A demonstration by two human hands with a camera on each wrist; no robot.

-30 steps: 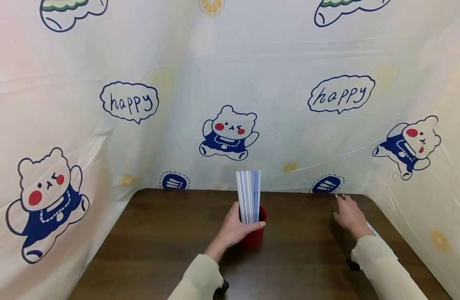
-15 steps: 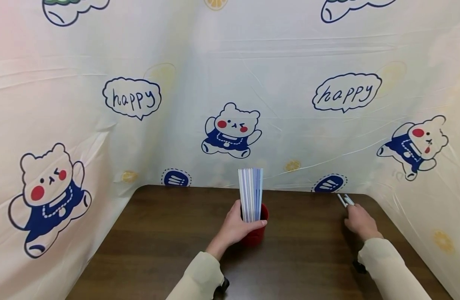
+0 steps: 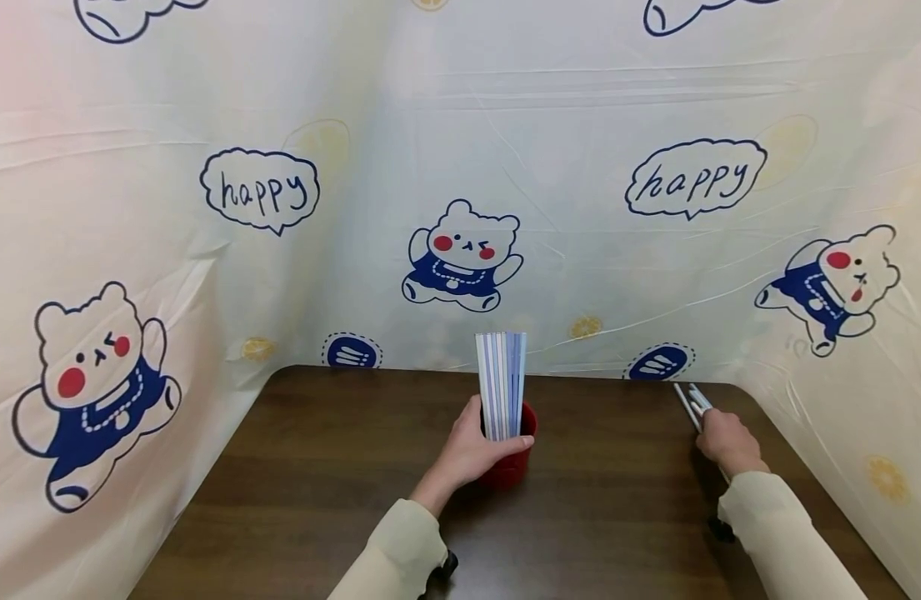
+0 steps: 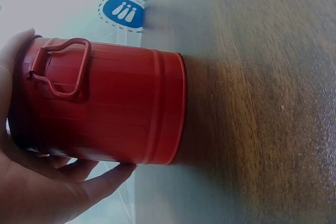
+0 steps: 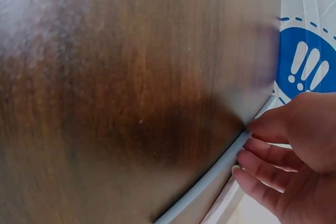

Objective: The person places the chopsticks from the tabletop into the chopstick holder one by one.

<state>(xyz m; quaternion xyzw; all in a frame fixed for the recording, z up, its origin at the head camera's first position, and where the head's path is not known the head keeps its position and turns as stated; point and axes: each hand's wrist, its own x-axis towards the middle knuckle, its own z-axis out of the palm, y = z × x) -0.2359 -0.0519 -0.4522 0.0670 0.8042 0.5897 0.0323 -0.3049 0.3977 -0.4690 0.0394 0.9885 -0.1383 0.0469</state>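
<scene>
Near the middle of the table, a small red metal bucket (image 3: 509, 473) stands upright, holding a bundle of blue and white strips or straws (image 3: 498, 387). My left hand (image 3: 468, 450) grips the bucket; in the left wrist view its wall and wire side handle (image 4: 73, 72) show, with fingers curled around the upper part. At the table's far right, my right hand (image 3: 730, 442) is on several thin pale sticks (image 3: 688, 407). In the right wrist view, thumb and fingertips pinch one pale blue, straw-like stick (image 5: 205, 184), and a whiter one (image 5: 220, 203) lies beside it.
The dark brown wooden table (image 3: 317, 492) has its far edge against a hanging cloth (image 3: 460, 125) printed with cartoon bears. The same cloth hangs along both sides.
My right hand has drawn back and slightly right, and more of the pale sticks shows beyond its fingers. The left hand stays on the bucket; the head view has shifted slightly.
</scene>
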